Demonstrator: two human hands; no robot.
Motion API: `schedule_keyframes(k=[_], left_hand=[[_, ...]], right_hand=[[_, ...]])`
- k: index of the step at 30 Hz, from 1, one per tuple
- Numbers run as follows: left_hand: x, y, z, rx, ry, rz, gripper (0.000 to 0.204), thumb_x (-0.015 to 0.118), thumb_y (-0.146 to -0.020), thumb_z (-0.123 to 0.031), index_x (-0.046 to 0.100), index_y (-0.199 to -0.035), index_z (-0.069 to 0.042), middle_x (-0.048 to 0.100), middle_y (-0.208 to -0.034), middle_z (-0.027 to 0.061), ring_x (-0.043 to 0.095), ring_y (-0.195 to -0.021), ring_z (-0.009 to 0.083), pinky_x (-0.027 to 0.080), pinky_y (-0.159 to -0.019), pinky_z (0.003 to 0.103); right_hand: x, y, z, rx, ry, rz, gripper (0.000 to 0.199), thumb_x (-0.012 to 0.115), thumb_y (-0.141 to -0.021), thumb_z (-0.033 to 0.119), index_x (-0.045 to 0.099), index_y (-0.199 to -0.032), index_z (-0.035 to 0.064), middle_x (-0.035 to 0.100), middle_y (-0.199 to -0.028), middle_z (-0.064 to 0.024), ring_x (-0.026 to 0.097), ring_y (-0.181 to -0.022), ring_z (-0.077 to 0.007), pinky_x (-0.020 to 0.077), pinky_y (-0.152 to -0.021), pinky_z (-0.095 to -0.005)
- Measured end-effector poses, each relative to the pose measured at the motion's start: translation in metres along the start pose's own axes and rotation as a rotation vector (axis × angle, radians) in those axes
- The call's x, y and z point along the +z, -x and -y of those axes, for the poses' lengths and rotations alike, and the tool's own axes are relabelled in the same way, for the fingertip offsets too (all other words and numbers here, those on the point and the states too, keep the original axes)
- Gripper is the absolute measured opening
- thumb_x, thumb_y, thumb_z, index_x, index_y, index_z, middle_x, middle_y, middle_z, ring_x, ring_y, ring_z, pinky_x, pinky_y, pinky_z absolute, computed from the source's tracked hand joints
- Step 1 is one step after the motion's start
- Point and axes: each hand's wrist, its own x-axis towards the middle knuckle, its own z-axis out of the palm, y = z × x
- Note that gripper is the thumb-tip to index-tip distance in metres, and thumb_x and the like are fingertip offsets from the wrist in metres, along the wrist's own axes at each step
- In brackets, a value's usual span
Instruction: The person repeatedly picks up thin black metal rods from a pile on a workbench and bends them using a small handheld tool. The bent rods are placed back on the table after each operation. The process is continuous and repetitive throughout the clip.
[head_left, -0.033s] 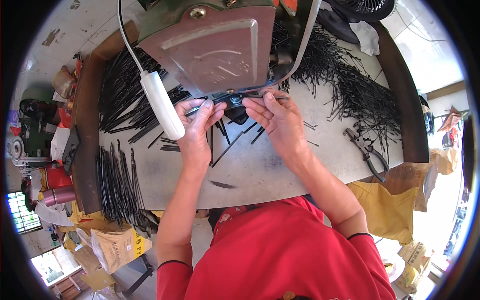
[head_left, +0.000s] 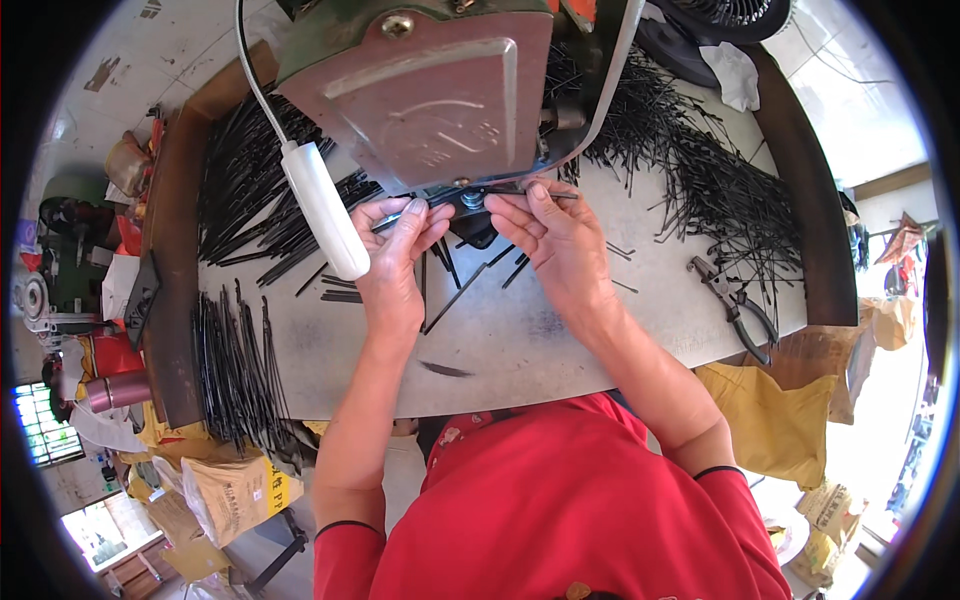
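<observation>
My left hand (head_left: 398, 255) and my right hand (head_left: 555, 240) meet under the front of a machine (head_left: 440, 90) with a reddish-brown metal cover and a green body. Both pinch one thin black rod (head_left: 447, 201) that lies across the machine's black foot with its bolt (head_left: 470, 201). The left fingers hold the rod's left part, the right fingertips its right end. A few loose black rods (head_left: 460, 290) lie on the grey table (head_left: 520, 345) just below my hands.
A white tubular handle on a white cable (head_left: 320, 210) hangs beside my left hand. Heaps of black rods lie at the left (head_left: 240, 190), the lower left (head_left: 235, 365) and the right (head_left: 700, 170). Pliers (head_left: 737, 308) rest near the right edge. Yellow bags (head_left: 775, 420) sit below the table.
</observation>
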Motion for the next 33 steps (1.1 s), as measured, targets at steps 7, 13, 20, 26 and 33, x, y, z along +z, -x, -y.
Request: schedule_keyframes(k=[7,13,20,26,33], left_hand=[[0.003,0.003,0.0,0.001,0.06,-0.06,0.018,0.06,-0.087,-0.002,0.046,-0.098,0.002,0.064,-0.09,0.0187,0.068,-0.083,0.0271,0.058,-0.073,0.03],[0.0,0.003,0.002,-0.011,0.083,-0.096,0.014,0.06,-0.088,-0.003,0.049,-0.095,0.001,0.064,-0.092,0.0183,0.068,-0.085,0.027,0.059,-0.072,0.028],[0.006,0.008,0.008,-0.082,0.139,-0.079,0.012,0.059,-0.089,-0.003,0.05,-0.095,0.0,0.064,-0.094,0.02,0.068,-0.087,0.0266,0.059,-0.074,0.028],[0.006,0.004,0.008,-0.117,0.164,-0.039,0.018,0.058,-0.09,-0.003,0.044,-0.099,0.0,0.062,-0.096,0.0192,0.068,-0.089,0.0272,0.059,-0.075,0.029],[-0.01,0.0,0.013,-0.181,0.194,0.023,0.017,0.058,-0.089,-0.002,0.045,-0.099,0.001,0.062,-0.096,0.0196,0.067,-0.09,0.0281,0.059,-0.077,0.029]], right_hand=[[0.001,0.001,-0.001,-0.018,0.017,0.02,0.02,0.053,-0.095,0.015,0.046,-0.103,-0.0013,0.063,-0.101,-0.0226,0.066,-0.094,-0.0279,0.0561,-0.082,-0.0337],[0.01,0.01,0.003,-0.101,0.133,0.012,0.02,0.054,-0.095,0.017,0.047,-0.101,-0.001,0.064,-0.098,-0.0226,0.066,-0.093,-0.0294,0.0553,-0.082,-0.0352],[0.007,0.01,-0.005,-0.21,0.153,-0.004,0.017,0.054,-0.095,0.016,0.048,-0.1,0.0007,0.064,-0.098,-0.0211,0.066,-0.094,-0.0283,0.0549,-0.083,-0.0354],[0.002,0.002,-0.007,-0.209,0.107,0.025,0.015,0.054,-0.095,0.015,0.049,-0.099,0.0013,0.064,-0.1,-0.0216,0.066,-0.095,-0.0287,0.0545,-0.085,-0.0359],[-0.004,0.0,-0.009,-0.138,0.098,0.074,0.014,0.053,-0.095,0.014,0.048,-0.102,0.0017,0.063,-0.102,-0.022,0.065,-0.097,-0.0295,0.0539,-0.086,-0.0367]])
